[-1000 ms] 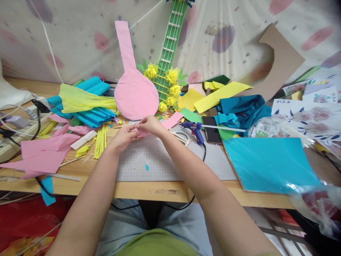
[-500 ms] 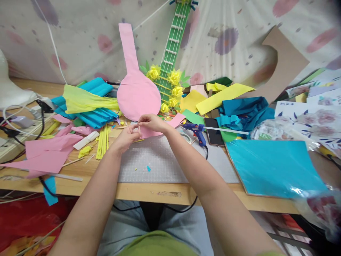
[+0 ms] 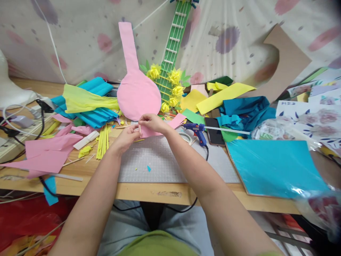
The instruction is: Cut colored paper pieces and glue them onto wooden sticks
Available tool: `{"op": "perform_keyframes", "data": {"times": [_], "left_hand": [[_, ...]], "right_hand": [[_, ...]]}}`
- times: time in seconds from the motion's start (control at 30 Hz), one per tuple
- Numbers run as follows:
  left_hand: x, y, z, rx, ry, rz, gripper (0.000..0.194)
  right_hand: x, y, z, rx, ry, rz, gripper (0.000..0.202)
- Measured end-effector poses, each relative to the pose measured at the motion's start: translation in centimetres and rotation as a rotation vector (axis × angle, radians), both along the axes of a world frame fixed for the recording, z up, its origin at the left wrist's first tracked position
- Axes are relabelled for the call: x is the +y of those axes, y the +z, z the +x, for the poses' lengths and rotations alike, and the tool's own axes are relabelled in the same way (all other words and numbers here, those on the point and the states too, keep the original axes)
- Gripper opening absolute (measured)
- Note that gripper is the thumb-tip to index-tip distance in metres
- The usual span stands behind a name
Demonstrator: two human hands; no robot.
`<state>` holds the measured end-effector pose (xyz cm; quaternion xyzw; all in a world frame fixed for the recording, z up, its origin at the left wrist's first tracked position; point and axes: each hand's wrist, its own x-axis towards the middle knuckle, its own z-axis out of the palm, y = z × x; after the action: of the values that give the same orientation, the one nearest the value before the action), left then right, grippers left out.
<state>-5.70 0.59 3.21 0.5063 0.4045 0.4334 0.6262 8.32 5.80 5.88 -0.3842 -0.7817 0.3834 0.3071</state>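
Observation:
My left hand (image 3: 127, 138) and my right hand (image 3: 152, 123) meet over the back edge of the grey cutting mat (image 3: 157, 163). Both are closed, fingertips pinching a small thin stick (image 3: 140, 128) held upright between them. A pink paper strip (image 3: 174, 122) runs out from under my right hand, its near part lying on the mat. Just behind my hands stands a pink paper-covered guitar shape (image 3: 139, 96). Right of it leans a green guitar shape (image 3: 170, 57) with white strings and yellow paper flowers (image 3: 175, 77).
A blue glue gun (image 3: 197, 131) with a long glue stick lies right of my hands, beside a phone (image 3: 215, 131) and a tape roll (image 3: 185, 138). Blue sheets (image 3: 274, 165) lie at the right. Pink paper (image 3: 50, 154), yellow strips (image 3: 103, 142) and cables are at the left.

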Motion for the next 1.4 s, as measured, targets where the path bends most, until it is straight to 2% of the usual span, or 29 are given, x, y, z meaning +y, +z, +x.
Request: {"op": "perform_keyframes", "data": {"times": [0.1,0.27,0.6,0.77,0.9,1.4], "left_hand": [[-0.1,0.1,0.1,0.004,-0.017,-0.008,0.033],[-0.5,0.9,0.4,0.013,-0.018,-0.021,0.029],[-0.6,0.7,0.4,-0.051,0.019,-0.067,0.035],[-0.1,0.7,-0.3,-0.151,0.013,-0.187,0.023],[0.2,0.5,-0.7,-0.122,0.068,-0.287,0.016],[0.0,0.3,-0.2,-0.122,0.043,-0.295,0.013]], "right_hand": [[0.0,0.0,0.2,0.032,0.043,-0.016,0.013],[0.0,-0.3,0.5,0.148,0.142,-0.146,0.009],[-0.3,-0.7,0.3,0.326,0.111,-0.223,0.015],[-0.6,-0.5,0.8,0.381,0.140,-0.274,0.020],[-0.9,-0.7,1.4,0.421,0.175,-0.317,0.022],[-0.8,-1.5,1.8,0.454,0.184,-0.349,0.019]]}}
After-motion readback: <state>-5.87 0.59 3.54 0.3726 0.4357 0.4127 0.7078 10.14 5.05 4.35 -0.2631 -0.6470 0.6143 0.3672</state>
